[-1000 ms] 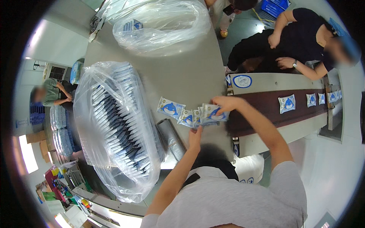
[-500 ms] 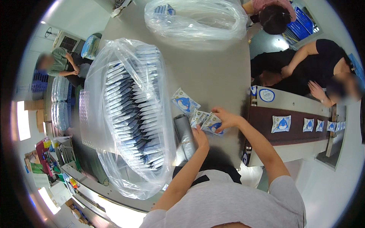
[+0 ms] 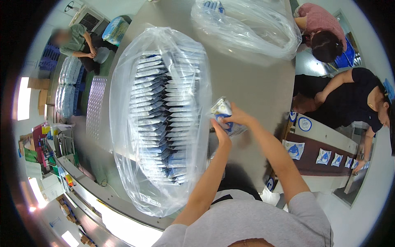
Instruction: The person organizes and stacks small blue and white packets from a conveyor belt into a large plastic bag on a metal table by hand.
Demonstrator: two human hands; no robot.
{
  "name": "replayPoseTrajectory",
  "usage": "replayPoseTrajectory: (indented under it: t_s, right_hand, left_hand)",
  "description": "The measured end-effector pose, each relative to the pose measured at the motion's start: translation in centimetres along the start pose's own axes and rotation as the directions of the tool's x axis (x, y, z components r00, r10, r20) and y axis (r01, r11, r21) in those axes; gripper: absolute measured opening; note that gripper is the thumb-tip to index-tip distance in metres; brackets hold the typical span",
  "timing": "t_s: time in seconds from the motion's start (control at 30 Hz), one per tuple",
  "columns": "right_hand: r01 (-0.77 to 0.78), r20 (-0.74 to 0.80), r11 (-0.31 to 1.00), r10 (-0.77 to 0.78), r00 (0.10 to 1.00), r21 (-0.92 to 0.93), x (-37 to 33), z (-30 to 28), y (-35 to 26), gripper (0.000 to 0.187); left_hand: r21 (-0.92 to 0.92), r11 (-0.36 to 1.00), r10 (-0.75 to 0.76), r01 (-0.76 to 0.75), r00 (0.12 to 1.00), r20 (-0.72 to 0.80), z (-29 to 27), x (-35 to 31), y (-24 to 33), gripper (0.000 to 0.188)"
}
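Between my two hands is a small stack of white snack-style packets (image 3: 221, 108) with a blue cartoon animal print, held upright over the metal table. My left hand (image 3: 222, 134) grips their lower near side. On the right side, my right hand (image 3: 242, 117) closes round the same packets, fingers partly hidden. Just left of both hands stands a large clear plastic bag (image 3: 123, 94). Inside it, two long rows of packets (image 3: 148, 111) stand on edge, pressed together. A dark grey cylinder (image 3: 213, 144) is mostly hidden behind my left forearm.
A second clear bag (image 3: 251, 31), with a few packets in it, lies at the table's far end. On the right, a brown conveyor (image 3: 306, 164) carries single packets (image 3: 293, 150). Two people sit or stand beyond it; another person (image 3: 80, 45) sits far left.
The packets that lay spread on the table are gathered into one stack between my hands. My view has shifted. The co-worker at the right now reaches down to the conveyor.
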State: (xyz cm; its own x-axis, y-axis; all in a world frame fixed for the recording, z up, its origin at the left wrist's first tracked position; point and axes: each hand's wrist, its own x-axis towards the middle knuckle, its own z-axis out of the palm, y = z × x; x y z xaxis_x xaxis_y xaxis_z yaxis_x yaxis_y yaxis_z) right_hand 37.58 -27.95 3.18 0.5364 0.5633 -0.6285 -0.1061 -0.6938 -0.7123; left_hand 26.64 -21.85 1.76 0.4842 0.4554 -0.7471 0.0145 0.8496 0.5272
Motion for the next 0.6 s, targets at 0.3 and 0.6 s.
replayPoseTrajectory:
  t_s: [0.3, 0.6]
  right_hand:
    - [-0.263, -0.431, 0.468, -0.301, 0.851, -0.844, -6.9, 0.0, 4.1, 0.097]
    - [0.256, -0.214, 0.37, -0.151, 0.965, 0.893, -8.8, 2.7, -7.4, 0.022]
  left_hand:
    - [0.435, 0.456, 0.048, -0.777, 0.509, 0.859, -3.2, -19.7, 7.8, 0.061]
    - [0.762, -0.492, 0.225, -0.42, 0.785, 0.577, -10.1, -18.4, 17.2, 0.077]
